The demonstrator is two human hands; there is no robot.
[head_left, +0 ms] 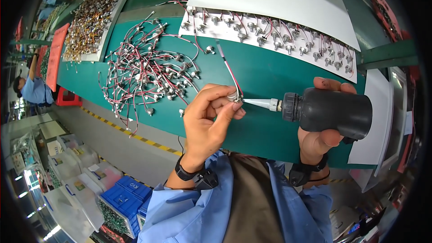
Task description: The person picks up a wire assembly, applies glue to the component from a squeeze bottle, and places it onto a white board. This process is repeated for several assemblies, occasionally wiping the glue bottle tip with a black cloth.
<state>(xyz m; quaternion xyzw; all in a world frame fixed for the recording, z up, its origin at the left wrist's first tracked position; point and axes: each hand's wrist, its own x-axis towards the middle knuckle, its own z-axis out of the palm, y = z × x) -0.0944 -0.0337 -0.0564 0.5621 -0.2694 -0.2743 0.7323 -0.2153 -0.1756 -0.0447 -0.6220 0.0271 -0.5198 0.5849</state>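
Observation:
Pinched between the thumb and fingers of my left hand (pixel 209 117) is a small potentiometer (pixel 235 96); its red, black and white wires (pixel 231 73) rise up and to the left. My right hand (pixel 317 141) is wrapped round a black squeeze bottle (pixel 337 111) lying on its side in the air. The bottle's pale tapered nozzle (pixel 262 103) points left, its tip at or very close to the potentiometer's terminals; whether they touch I cannot tell. Left of my hands a tangled heap of wired potentiometers (pixel 148 69) lies on the green table mat (pixel 265 132).
Rows of wired potentiometers (pixel 288 40) stand on a white board at the back right, partly under a white sheet (pixel 274 0). A tray of loose small parts (pixel 92 22) sits back left. Blue bins (pixel 123 198) stand on the floor. Another person (pixel 38 90) is at far left.

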